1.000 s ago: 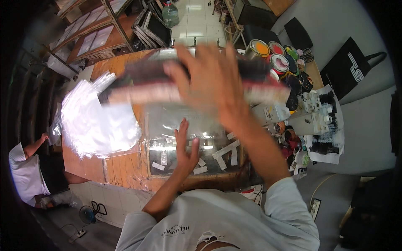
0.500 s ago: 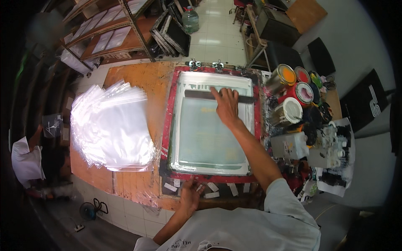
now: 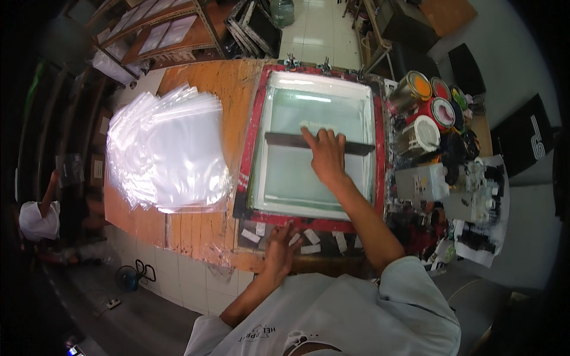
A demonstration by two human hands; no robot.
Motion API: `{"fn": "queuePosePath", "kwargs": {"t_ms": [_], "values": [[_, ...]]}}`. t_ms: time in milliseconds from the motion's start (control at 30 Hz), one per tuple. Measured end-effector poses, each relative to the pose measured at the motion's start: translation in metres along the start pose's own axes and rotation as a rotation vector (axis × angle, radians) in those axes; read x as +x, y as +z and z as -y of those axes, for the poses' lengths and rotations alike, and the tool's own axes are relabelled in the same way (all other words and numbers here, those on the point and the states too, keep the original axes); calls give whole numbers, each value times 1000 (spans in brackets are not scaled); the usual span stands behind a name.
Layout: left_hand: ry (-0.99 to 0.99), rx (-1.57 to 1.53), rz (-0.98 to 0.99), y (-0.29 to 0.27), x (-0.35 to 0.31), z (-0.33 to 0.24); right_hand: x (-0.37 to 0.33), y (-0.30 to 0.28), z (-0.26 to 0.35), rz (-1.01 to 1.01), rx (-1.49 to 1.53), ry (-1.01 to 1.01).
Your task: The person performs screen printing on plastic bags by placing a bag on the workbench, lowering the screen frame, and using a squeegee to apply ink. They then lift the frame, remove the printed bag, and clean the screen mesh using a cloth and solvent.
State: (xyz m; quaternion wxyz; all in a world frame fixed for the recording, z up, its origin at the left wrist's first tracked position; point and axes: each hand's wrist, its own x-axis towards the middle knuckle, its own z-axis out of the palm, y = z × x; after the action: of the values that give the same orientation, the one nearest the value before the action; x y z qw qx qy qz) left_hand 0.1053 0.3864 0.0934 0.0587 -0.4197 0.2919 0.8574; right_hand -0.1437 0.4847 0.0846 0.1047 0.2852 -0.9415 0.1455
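A silk-screen printing frame with a red border [image 3: 320, 224] lies in front of me, pale green mesh [image 3: 291, 175] inside it. Across the middle of the mesh stands a long dark squeegee [image 3: 285, 140], gripped from above by my right hand [image 3: 328, 159], index finger stretched along it. Pale lettering shows on the mesh just beyond the blade. At the frame's near edge, my left hand [image 3: 278, 252] has its fingers apart, the tips at the red border. Left of the frame, clear plastic bags [image 3: 187, 148] lie fanned in a stack on the wooden table [image 3: 199, 234].
Hinge clamps [image 3: 325, 65] hold the frame's far edge. Open paint cans [image 3: 415, 86] and plastic bottles [image 3: 421, 183] crowd the right side. White strips [image 3: 310, 236] lie below the frame. At far left a person [image 3: 40, 219] holds a clear bag. A rack [image 3: 160, 35] stands behind.
My right hand has drawn the squeegee from the frame's far end toward me, to about its middle. The left hand stays at the near edge. The whole view has shifted.
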Motion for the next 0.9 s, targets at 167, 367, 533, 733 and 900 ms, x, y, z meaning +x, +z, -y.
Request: {"fn": "queuePosePath", "kwargs": {"t_ms": [167,367,533,733,900], "values": [[1,3,-14,-3,5,2,-113,-34,68,25,36,14],[45,-12,3,-19,27,19,-135,-31,73,67,-13,3],[3,31,-28,-16,35,18,-139,-7,63,79,-8,0],[-9,-49,-111,-15,38,20,-90,13,32,6,60,1],[11,0,-123,-15,32,22,-1,40,-15,-111,-14,-28]]}}
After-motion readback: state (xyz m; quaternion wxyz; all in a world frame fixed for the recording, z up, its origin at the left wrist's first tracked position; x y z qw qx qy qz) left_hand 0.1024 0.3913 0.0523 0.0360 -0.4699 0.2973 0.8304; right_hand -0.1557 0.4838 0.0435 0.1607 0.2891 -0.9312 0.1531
